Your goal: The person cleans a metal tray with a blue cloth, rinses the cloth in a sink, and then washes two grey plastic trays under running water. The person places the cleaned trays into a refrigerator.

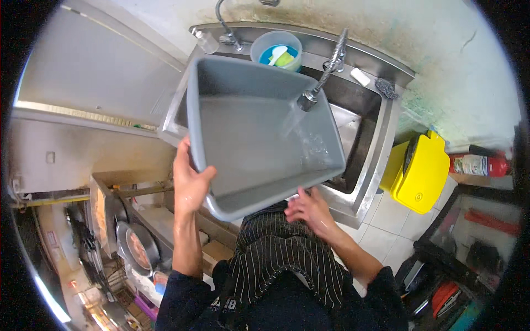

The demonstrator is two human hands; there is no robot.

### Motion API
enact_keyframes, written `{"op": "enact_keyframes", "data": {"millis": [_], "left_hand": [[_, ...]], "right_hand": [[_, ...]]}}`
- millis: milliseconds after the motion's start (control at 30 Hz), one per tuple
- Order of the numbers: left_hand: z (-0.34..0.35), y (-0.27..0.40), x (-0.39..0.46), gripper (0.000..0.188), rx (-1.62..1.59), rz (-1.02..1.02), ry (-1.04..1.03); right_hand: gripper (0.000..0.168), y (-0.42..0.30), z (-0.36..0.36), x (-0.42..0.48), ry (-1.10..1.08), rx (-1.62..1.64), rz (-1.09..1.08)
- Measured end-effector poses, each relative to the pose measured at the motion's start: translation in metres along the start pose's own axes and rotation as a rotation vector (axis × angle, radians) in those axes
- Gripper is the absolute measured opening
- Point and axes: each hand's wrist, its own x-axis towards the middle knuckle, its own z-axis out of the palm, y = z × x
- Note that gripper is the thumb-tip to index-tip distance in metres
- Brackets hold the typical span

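A grey plastic tub (248,136) is held tilted over a stainless steel sink (374,140). My left hand (190,178) grips its left side, with the thumb over the rim. My right hand (312,211) is just below the near rim, fingers apart; whether a fingertip touches the tub I cannot tell. From a flexible-hose faucet (323,74), water runs into the right part of the tub and splashes on its bottom. The tub hides much of the sink. Wet spots show on both forearms.
Behind the tub stands a translucent bucket (276,38) with blue liquid, a green sponge and a white scoop. A clear bottle (207,42), white block (360,77) and steel scourer (386,88) line the ledge. A yellow bin (422,173) and red fire extinguisher (480,164) stand right.
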Motion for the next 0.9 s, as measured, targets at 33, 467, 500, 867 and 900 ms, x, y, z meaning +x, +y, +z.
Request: {"op": "enact_keyframes", "data": {"millis": [33, 467, 500, 867, 900], "left_hand": [[-0.013, -0.003, 0.005, 0.058, 0.000, -0.043, 0.019], [-0.076, -0.033, 0.022, 0.051, -0.052, -0.194, 0.063], [-0.081, -0.033, 0.017, 0.052, -0.020, -0.217, 0.098], [-0.116, -0.061, 0.019, 0.049, 0.009, -0.300, 0.155], [-0.116, -0.059, 0.022, 0.049, 0.018, -0.287, 0.160]], "right_hand": [[0.033, -0.007, -0.009, -0.008, -0.049, -0.172, 0.117], [0.045, -0.056, -0.045, 0.271, 0.267, -2.362, -1.040], [0.045, -0.067, -0.035, 0.283, 0.452, -2.539, -1.002], [0.052, -0.084, -0.006, 0.280, 0.141, -2.690, -0.721], [0.052, -0.075, 0.005, 0.265, 0.189, -2.734, -0.635]]}}
